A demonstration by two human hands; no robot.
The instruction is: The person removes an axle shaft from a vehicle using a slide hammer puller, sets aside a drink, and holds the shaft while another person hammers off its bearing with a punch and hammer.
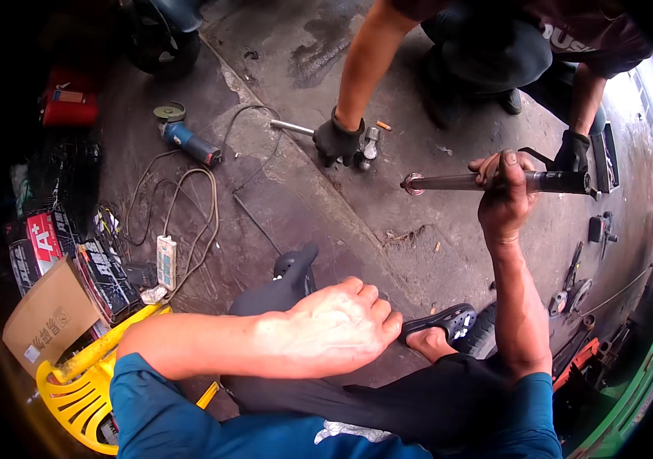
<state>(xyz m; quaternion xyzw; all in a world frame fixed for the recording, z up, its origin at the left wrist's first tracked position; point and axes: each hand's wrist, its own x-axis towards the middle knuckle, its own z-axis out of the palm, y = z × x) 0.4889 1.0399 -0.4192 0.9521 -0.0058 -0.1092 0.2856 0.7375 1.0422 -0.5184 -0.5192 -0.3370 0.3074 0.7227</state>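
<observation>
Right hand (504, 200): closed around steel rod (456, 182), right of centre, held level above the floor (326, 206). Left hand (334, 327): open, resting on knee (281, 294), lower centre. Co-worker's gloved hand (573, 153) grips the rod's far end; other glove (337, 140) holds hammer (365, 145), upper centre.

The long metal rod (456, 182) is dull grey with a reddish washer ring at its tip. A co-worker's gloves (338, 140) are black. The angle grinder (189, 141) has a blue body and a greenish disc. The plastic chair (82, 390) is bright yellow; the cardboard box (47, 317) is plain brown. The sleeves (158, 413) are blue, the slipper (449, 321) black with perforated holes, and the concrete floor (326, 214) stained grey.
</observation>
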